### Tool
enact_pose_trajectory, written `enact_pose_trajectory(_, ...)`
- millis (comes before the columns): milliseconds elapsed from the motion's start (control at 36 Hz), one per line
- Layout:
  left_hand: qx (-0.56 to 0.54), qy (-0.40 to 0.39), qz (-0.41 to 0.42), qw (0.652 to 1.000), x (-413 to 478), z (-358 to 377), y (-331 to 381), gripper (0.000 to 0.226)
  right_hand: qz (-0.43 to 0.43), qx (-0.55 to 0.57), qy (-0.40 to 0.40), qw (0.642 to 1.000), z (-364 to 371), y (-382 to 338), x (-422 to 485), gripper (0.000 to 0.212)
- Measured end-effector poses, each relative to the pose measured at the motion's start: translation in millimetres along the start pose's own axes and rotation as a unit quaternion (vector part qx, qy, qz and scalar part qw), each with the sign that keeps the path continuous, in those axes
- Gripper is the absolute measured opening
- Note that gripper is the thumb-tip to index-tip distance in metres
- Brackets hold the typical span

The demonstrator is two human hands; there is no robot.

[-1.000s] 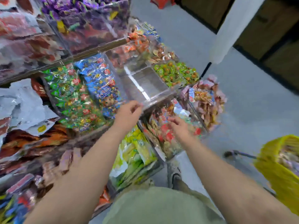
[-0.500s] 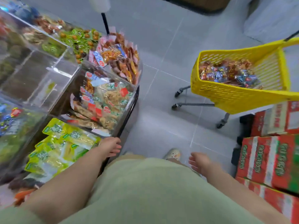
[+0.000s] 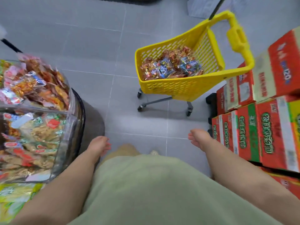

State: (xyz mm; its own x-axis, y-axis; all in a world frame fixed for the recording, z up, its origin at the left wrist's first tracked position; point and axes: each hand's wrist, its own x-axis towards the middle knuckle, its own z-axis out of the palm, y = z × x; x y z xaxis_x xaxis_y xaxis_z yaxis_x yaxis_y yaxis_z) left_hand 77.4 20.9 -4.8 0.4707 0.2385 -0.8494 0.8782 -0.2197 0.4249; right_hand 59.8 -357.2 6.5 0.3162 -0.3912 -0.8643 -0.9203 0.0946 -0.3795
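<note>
Both hands hang empty. L hand (image 3: 99,146) is low at the person's front, fingers loosely curled and pointing down, holding nothing, just beside the dark rounded base of the display stand (image 3: 90,117) and below the near corner of the clear bin (image 3: 68,127). R hand (image 3: 199,140) is held a bit out from the body, palm inward, fingers relaxed and slightly spread, also empty, near the red cartons (image 3: 259,127) but not touching them.

Vs 1 s ago: both hands were up at the bins; now they're down at hip level. Vs 0.5 s ago: view has swung further R, so the bins sit at the L edge of frame, the yellow shopping trolley (image 3: 170,88) is nearer centre w/ its handle in view, and the R hand is further out from the body.

Clear bin is at the stand's R end, packed w/ snack packets (image 3: 37,135); a 2nd heap of packets (image 3: 37,83) lies in the bin behind it. Cartons are stacked on the floor (image 3: 97,46) at its R edge, touching the trolley's far corner. Trolley stands on the floor well ahead of both hands, wrapped snacks (image 3: 172,67) in its bottom. Green shirt (image 3: 146,184) fills the foreground btw the forearms.
</note>
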Motion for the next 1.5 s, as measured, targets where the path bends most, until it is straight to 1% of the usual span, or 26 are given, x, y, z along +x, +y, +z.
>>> enact_pose_trajectory(83, 0.041, -0.018, 0.002, 0.999, 3, 15, 26, 0.012, 0.022, 0.035, -0.025, 0.999, -5, -1, 10, 0.012)
enact_pose_trajectory(222, 0.095, -0.035, -0.011, 0.995, 26, 25, 63, 0.016, 0.091, 0.105, -0.051, 0.989, 4, 7, 26, 0.016)
enact_pose_trajectory(306, 0.128, -0.056, -0.031, 0.99, 49, 31, 92, 0.023, 0.115, 0.119, -0.047, 0.985, 10, -1, 40, 0.016)
enact_pose_trajectory(361, 0.148, -0.054, -0.024, 0.987, 62, 34, 117, 0.015, 0.116, 0.107, -0.049, 0.986, 11, -16, 49, 0.018)
enact_pose_trajectory(417, 0.171, -0.056, -0.016, 0.983, 75, 36, 145, 0.011, 0.107, 0.088, -0.044, 0.989, 10, -37, 59, 0.018)
enact_pose_trajectory(528, 0.192, -0.077, 0.007, 0.978, 99, 40, 206, 0.01, 0.083, 0.058, -0.02, 0.995, 5, -91, 78, 0.018)
enact_pose_trajectory(639, 0.199, -0.082, 0.033, 0.976, 119, 49, 268, 0.006, 0.065, 0.069, -0.009, 0.995, 1, -149, 95, 0.022)
enact_pose_trajectory(722, 0.205, -0.09, 0.044, 0.974, 131, 56, 305, 0.007, 0.052, 0.076, -0.008, 0.996, -1, -195, 106, 0.023)
enact_pose_trajectory(806, 0.174, -0.072, 0.04, 0.981, 142, 65, 335, 0.009, 0.04, 0.089, -0.008, 0.995, 0, -242, 115, 0.032)
enact_pose_trajectory(917, 0.11, -0.072, 0.004, 0.991, 160, 83, 359, 0.012, 0.029, 0.094, -0.026, 0.995, 6, -295, 134, 0.03)
enact_pose_trajectory(1000, 0.098, -0.059, -0.013, 0.993, 177, 96, 368, 0.009, 0.013, 0.09, -0.045, 0.995, 13, -323, 153, 0.028)
enact_pose_trajectory(1056, 0.104, -0.037, -0.022, 0.994, 192, 105, 372, 0.008, -0.002, 0.065, -0.036, 0.997, 17, -336, 167, 0.022)
enact_pose_trajectory(1139, 0.108, -0.006, -0.018, 0.994, 213, 119, 377, 0.014, -0.034, -0.005, -0.021, 0.999, 20, -351, 187, 0.023)
enact_pose_trajectory(1167, 0.117, 0.0, -0.013, 0.993, 221, 125, 377, 0.024, -0.042, -0.039, -0.01, 0.998, 21, -355, 194, 0.024)
enact_pose_trajectory(1222, 0.135, 0.014, -0.025, 0.99, 236, 137, 378, 0.052, -0.055, -0.098, 0.034, 0.993, 23, -361, 211, 0.028)
enact_pose_trajectory(1250, 0.14, 0.015, -0.03, 0.99, 243, 144, 378, 0.058, -0.058, -0.112, 0.059, 0.99, 24, -363, 220, 0.03)
enact_pose_trajectory(1278, 0.145, 0.012, -0.03, 0.989, 250, 151, 377, 0.057, -0.057, -0.122, 0.082, 0.988, 25, -364, 229, 0.033)
enact_pose_trajectory(1333, 0.156, 0.017, -0.027, 0.987, 263, 164, 376, 0.049, -0.044, -0.15, 0.123, 0.98, 26, -367, 242, 0.042)
enact_pose_trajectory(1417, 0.168, 0.079, 0.0, 0.983, 277, 175, 369, 0.04, -0.016, -0.267, 0.183, 0.946, 25, -365, 258, 0.06)
enact_pose_trajectory(1444, 0.169, 0.097, 0.015, 0.981, 279, 178, 366, 0.037, -0.011, -0.291, 0.201, 0.936, 24, -362, 263, 0.067)
enact_pose_trajectory(1500, 0.155, 0.125, 0.047, 0.979, 280, 183, 359, 0.032, -0.003, -0.298, 0.222, 0.929, 22, -358, 272, 0.078)
